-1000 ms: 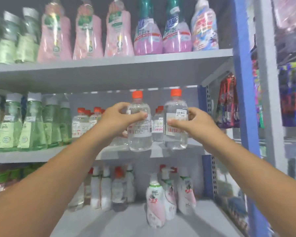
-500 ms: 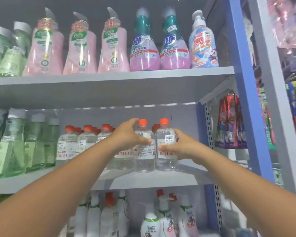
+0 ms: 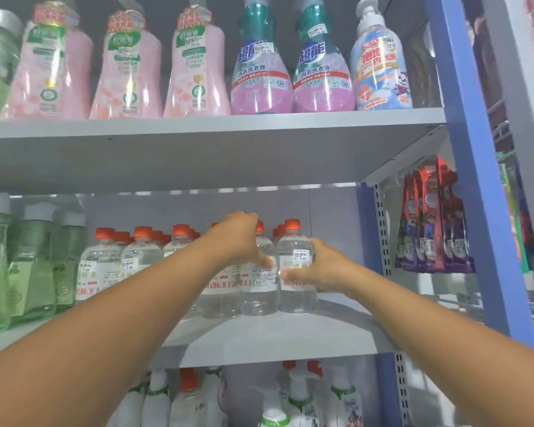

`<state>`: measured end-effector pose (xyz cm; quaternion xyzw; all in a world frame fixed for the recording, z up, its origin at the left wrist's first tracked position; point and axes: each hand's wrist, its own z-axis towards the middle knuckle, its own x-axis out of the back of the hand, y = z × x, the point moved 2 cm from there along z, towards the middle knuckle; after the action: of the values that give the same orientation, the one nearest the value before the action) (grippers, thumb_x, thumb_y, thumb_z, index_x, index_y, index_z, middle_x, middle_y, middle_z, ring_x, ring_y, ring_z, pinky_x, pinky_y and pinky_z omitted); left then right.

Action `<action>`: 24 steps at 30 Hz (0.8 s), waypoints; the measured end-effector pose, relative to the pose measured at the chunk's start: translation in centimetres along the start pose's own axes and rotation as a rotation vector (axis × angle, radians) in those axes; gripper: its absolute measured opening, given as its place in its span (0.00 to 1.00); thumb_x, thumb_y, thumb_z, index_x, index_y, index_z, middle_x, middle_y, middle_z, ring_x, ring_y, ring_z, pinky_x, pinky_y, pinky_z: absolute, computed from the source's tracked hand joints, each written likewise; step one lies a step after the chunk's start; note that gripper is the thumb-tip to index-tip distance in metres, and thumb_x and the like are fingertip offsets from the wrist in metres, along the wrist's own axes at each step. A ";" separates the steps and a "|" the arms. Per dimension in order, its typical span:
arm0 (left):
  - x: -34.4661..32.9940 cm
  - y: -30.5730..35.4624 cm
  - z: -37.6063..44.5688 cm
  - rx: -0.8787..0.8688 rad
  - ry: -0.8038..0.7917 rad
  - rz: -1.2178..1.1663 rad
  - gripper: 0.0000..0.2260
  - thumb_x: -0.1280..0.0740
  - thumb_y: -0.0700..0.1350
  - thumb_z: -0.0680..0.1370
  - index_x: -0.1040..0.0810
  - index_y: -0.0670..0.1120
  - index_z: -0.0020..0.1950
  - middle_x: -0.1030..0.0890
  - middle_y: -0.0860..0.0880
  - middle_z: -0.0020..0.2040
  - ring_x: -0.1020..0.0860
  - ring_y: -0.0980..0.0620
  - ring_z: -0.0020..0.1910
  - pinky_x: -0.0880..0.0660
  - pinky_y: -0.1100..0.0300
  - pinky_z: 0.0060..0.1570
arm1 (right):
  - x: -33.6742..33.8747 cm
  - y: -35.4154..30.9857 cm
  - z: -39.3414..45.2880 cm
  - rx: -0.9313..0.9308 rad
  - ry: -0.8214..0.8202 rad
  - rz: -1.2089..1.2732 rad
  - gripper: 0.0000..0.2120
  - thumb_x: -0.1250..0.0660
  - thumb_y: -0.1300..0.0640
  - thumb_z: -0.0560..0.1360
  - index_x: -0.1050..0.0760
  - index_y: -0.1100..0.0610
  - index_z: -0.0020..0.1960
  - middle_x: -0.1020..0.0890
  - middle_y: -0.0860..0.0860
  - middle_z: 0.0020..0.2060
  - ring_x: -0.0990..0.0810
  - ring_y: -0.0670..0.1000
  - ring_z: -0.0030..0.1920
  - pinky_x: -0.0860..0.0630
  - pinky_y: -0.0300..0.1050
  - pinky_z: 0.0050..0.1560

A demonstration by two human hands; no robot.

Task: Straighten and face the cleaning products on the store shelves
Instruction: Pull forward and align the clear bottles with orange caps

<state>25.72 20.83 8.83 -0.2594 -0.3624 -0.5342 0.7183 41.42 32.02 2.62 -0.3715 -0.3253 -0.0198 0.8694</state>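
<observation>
Several clear bottles with orange caps stand in rows on the middle shelf. My left hand grips the upper part of one clear bottle near the row's right end, fingers curled over its shoulder. My right hand holds the rightmost clear bottle from its right side, thumb across the label. Both bottles stand upright on the shelf, side by side, labels facing me. More orange-capped bottles line up to the left.
Green bottles fill the shelf's left end. Pink pouches, teal-capped pink bottles and a blue pump bottle stand on the upper shelf. A blue upright bounds the right side; hanging packets lie beyond. White pump bottles sit below.
Both hands have carried the two clear bottles back from the shelf's front edge to the rows and set them side by side. The camera has tilted upward.
</observation>
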 end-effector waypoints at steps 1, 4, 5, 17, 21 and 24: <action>0.1 0.0 0.2 -0.003 -0.029 -0.004 0.42 0.19 0.63 0.65 0.32 0.48 0.72 0.24 0.49 0.65 0.25 0.48 0.57 0.22 0.50 0.55 | -0.2 0.1 0.1 -0.003 0.010 -0.004 0.33 0.17 0.47 0.67 0.31 0.49 0.65 0.16 0.41 0.47 0.17 0.41 0.47 0.20 0.40 0.44; 0.6 -0.1 0.5 -0.020 -0.123 -0.032 0.38 0.21 0.64 0.67 0.31 0.50 0.70 0.22 0.53 0.63 0.22 0.48 0.59 0.22 0.50 0.56 | -0.2 0.4 0.5 -0.021 -0.010 -0.027 0.33 0.18 0.45 0.68 0.31 0.48 0.65 0.16 0.44 0.52 0.17 0.46 0.52 0.18 0.47 0.51; 0.7 -0.2 0.7 -0.019 -0.140 -0.075 0.32 0.23 0.64 0.69 0.29 0.52 0.66 0.22 0.54 0.59 0.21 0.49 0.56 0.22 0.52 0.52 | 0.2 0.3 0.7 -0.020 -0.042 -0.035 0.29 0.19 0.43 0.69 0.29 0.47 0.63 0.16 0.44 0.52 0.16 0.47 0.51 0.16 0.47 0.49; 2.3 -1.1 2.8 0.110 -0.149 -0.266 0.14 0.31 0.54 0.80 0.15 0.46 0.57 0.11 0.48 0.48 0.13 0.46 0.51 0.18 0.47 0.55 | 1.9 -1.7 4.8 0.034 0.084 0.274 0.04 0.27 0.48 0.79 0.19 0.46 0.52 0.17 0.36 0.43 0.21 0.33 0.45 0.29 0.29 0.37; 2.5 -1.0 2.9 0.149 -0.147 -0.246 0.16 0.29 0.57 0.79 0.16 0.47 0.57 0.11 0.49 0.44 0.12 0.49 0.46 0.18 0.51 0.53 | 1.4 -1.3 5.1 0.050 0.139 0.292 0.14 0.26 0.46 0.77 0.18 0.51 0.60 0.14 0.43 0.51 0.18 0.41 0.52 0.26 0.37 0.47; 2.3 -0.8 2.9 0.153 -0.118 -0.222 0.17 0.28 0.57 0.78 0.15 0.45 0.56 0.11 0.46 0.46 0.12 0.47 0.47 0.18 0.49 0.57 | 1.0 -1.2 5.2 0.039 0.198 0.293 0.18 0.25 0.45 0.75 0.17 0.52 0.61 0.14 0.45 0.53 0.17 0.47 0.55 0.22 0.46 0.57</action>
<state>24.68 21.48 12.38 -0.1935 -0.4702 -0.5649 0.6499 39.06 34.75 6.64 -0.3944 -0.1807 0.0768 0.8977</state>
